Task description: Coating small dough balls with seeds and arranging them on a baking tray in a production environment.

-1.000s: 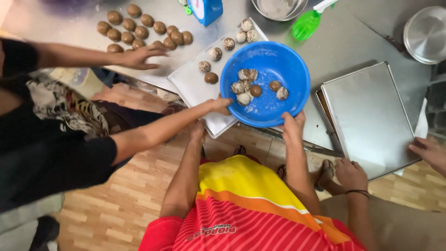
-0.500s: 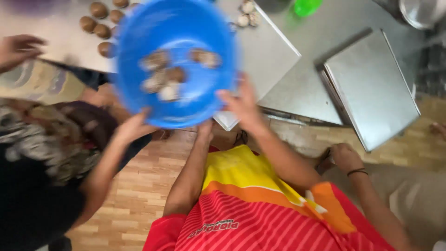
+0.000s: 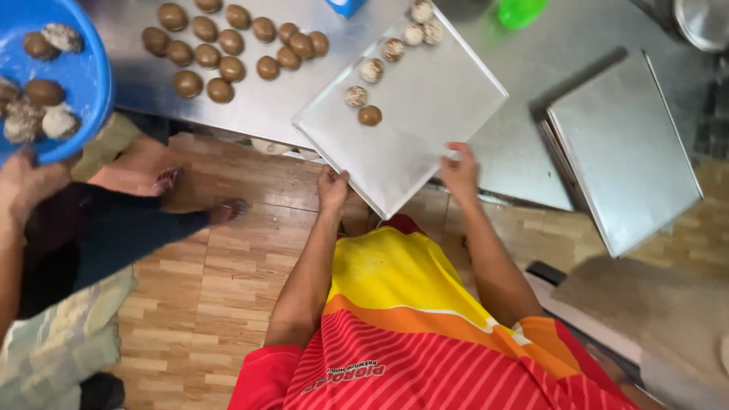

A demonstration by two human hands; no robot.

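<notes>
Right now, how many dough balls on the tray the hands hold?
6 on the tray: three at the far corner, three trailing toward its middle. None looks hidden.

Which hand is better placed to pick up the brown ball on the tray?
Left, probably. The left hand grips the tray edge almost directly below the brown ball; the right hand sits farther along that edge.

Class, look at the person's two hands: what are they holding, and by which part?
Both the left hand and the right hand grip the metal baking tray by its near edge overhanging the table.
</notes>
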